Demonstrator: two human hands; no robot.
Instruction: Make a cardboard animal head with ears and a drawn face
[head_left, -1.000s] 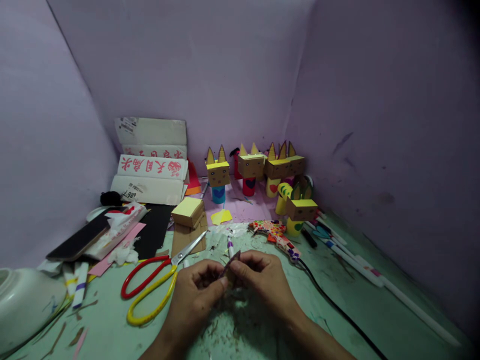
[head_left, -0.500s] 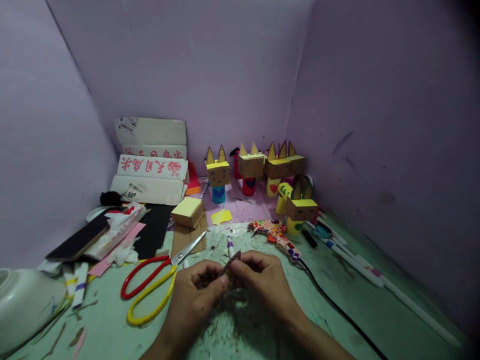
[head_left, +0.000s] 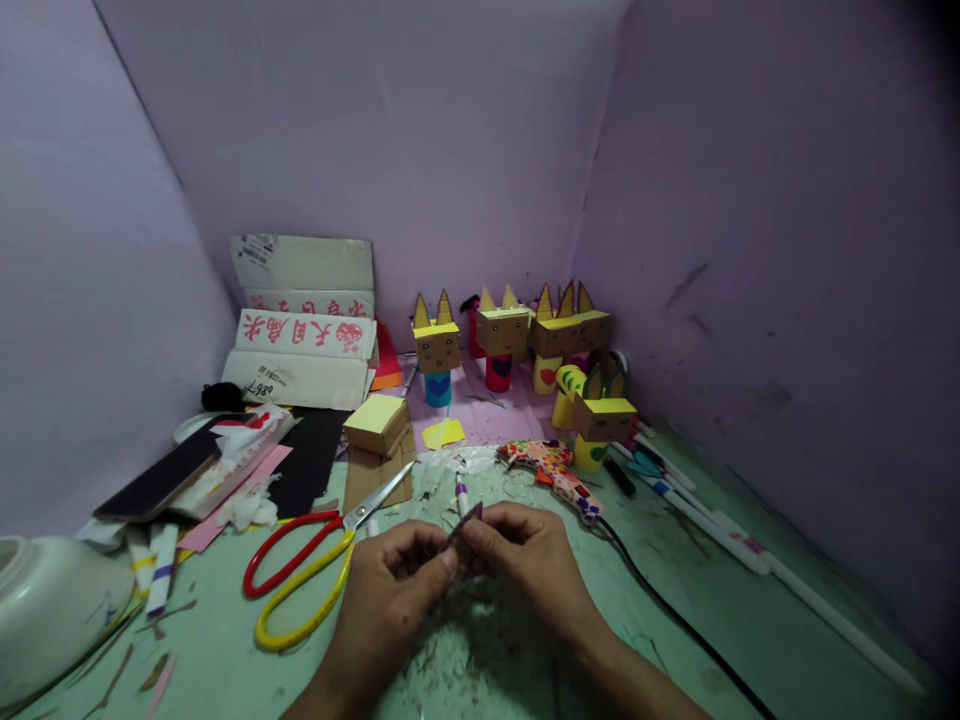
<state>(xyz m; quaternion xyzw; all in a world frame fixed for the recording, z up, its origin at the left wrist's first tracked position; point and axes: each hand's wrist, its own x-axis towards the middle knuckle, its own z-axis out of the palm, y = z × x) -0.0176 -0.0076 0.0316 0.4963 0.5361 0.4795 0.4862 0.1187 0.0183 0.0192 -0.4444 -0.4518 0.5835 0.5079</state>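
Between my fingertips is a small dark-edged piece of cardboard (head_left: pixel 466 522), mostly covered by the fingers. My left hand (head_left: pixel 405 585) pinches its left end and my right hand (head_left: pixel 525 560) pinches its right end, low over the green tabletop. Just beyond them lies a white marker with a purple band (head_left: pixel 461 490). Scissors (head_left: pixel 352 525) with one red and one yellow handle lie partly spread to the left of my left hand. A flower-patterned glue gun (head_left: pixel 559 475) rests beyond my right hand, its black cord (head_left: pixel 675 620) running toward me.
Several cardboard-headed figures (head_left: pixel 437 350) stand at the back. A small yellow-topped box (head_left: pixel 377 425) sits on brown cardboard. Printed cardboard (head_left: pixel 300 340) leans at the back left, a white bowl (head_left: pixel 56 610) is at the left edge, and white rolled tubes (head_left: pixel 817 610) lie along the right.
Hardly anything differs. Both hands keep their pinch on the cardboard piece, with only a very slight shift of the fingers.
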